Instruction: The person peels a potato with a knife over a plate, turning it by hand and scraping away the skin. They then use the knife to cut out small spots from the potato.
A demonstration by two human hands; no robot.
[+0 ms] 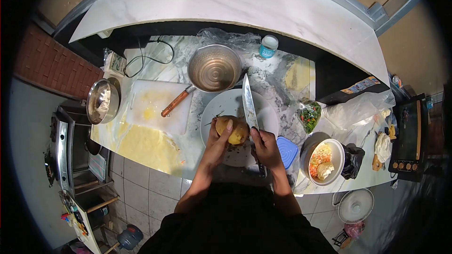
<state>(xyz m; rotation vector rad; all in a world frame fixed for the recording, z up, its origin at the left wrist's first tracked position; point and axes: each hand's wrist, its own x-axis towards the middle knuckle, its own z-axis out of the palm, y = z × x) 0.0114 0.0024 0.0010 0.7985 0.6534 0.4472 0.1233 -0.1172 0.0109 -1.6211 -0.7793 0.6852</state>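
Note:
My left hand [217, 141] is wrapped round a brownish-yellow potato [239, 134], its thumb lying across the top. Part of the potato's skin looks dark and rough. In my right hand [266, 148] is a large kitchen knife [250, 101], blade pointing away from me, its dark handle running down below the fist. The blade stands just to the right of the potato. Both hands are over a big white plate [214, 113], where small brown scraps lie below the potato.
Behind the plate sits a saucepan [214, 68] with a wooden handle. A white cutting board [141, 99] and metal bowl [103, 101] are at left. To the right are a blue lid [286, 152], a bag of chillies [309, 115] and a white bowl [338, 160] with chopped vegetables.

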